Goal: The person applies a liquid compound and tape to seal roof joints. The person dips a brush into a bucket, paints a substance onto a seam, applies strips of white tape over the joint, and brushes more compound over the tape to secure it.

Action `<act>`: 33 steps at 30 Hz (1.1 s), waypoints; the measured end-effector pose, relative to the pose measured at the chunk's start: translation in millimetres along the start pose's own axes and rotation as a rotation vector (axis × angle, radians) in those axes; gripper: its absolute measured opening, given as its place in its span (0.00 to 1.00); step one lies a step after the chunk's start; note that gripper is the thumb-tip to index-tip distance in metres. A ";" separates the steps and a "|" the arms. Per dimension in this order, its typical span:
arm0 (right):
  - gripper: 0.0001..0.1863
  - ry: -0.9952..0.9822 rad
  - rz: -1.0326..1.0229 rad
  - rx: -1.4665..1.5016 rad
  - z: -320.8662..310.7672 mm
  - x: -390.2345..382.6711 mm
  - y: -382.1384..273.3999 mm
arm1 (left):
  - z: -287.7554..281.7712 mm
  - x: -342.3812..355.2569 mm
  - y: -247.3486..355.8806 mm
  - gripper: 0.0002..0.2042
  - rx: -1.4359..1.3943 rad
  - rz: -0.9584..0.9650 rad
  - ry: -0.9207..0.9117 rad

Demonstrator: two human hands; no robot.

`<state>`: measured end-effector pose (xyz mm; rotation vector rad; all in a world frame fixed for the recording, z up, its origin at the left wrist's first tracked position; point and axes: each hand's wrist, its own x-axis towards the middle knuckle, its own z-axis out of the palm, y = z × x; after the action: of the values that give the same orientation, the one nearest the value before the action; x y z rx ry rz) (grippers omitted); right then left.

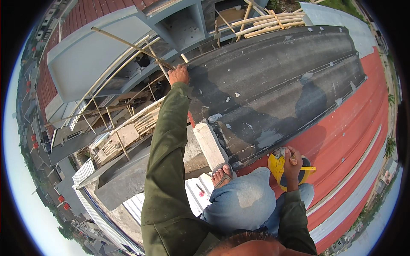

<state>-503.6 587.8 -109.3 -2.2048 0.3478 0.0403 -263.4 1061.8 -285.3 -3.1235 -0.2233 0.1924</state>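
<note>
My left arm, in a dark green sleeve, reaches far forward. My left hand point(178, 74) is closed around a bamboo pole point(164, 70) of the scaffold, where several poles cross at the roof edge. Close to my right knee, my right hand point(293, 164) makes a fist over a yellow bucket point(277, 168). Something short and tan seems to be in that fist, but its kind is hidden. Grey stuff shows at the bucket's rim, and a yellow handle loops out on its right. My sandalled foot point(222, 175) rests at the near end of a pale concrete beam point(209, 143).
Dark ribbed roofing point(277, 72) with grey mortar spots slopes ahead. Red metal roofing point(341, 141) lies to the right. At left, beyond the roof edge, are a bamboo scaffold point(106, 115), a lower drop and a grey wall point(98, 55).
</note>
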 end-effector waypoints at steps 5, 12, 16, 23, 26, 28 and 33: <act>0.09 0.001 -0.003 -0.020 -2.3 2.0 3.1 | 9.6 -22.9 9.1 0.13 0.077 0.060 -0.005; 0.09 0.013 0.075 0.018 -2.8 -0.2 -3.4 | 22.5 -39.0 16.3 0.23 0.150 -0.043 0.047; 0.11 0.095 0.089 0.209 -5.6 -1.7 3.7 | 14.4 -54.5 12.1 0.25 0.057 -0.175 0.025; 0.16 0.163 -0.080 0.313 -82.0 -2.3 6.4 | -13.0 -103.5 39.9 0.24 -0.169 -0.100 0.049; 0.14 0.114 -0.045 0.575 -104.0 -4.3 -2.2 | -22.9 -159.5 23.4 0.20 -0.258 -0.053 0.045; 0.12 0.086 0.008 0.571 -133.0 -6.5 -19.1 | -40.1 -189.4 21.9 0.17 -0.319 -0.053 0.001; 0.10 -0.002 0.150 0.386 -221.5 -37.6 -50.5 | -55.2 -246.6 62.0 0.16 -0.408 0.124 -0.060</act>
<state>-547.3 452.1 71.4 -1.7943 0.4776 0.0527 -490.1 965.7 -201.2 -3.5443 -0.0748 0.2729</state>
